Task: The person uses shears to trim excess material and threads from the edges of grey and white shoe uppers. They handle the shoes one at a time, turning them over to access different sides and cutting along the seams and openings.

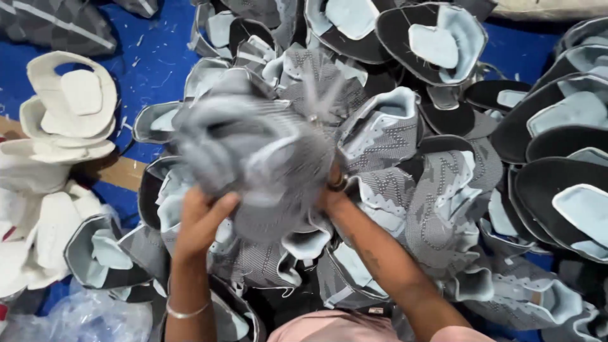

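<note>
A grey knitted shoe upper is held up above a big heap of similar pieces, and it is blurred by motion. My left hand grips its lower left edge, thumb on top. My right hand holds its right side, mostly hidden behind the fabric. A thin bangle sits on my left wrist. Under the held piece lie more grey patterned uppers with pale blue linings.
Black uppers with pale blue linings are stacked at the right and top. White uppers lie piled at the left on a blue surface. Crumpled clear plastic sits at the bottom left.
</note>
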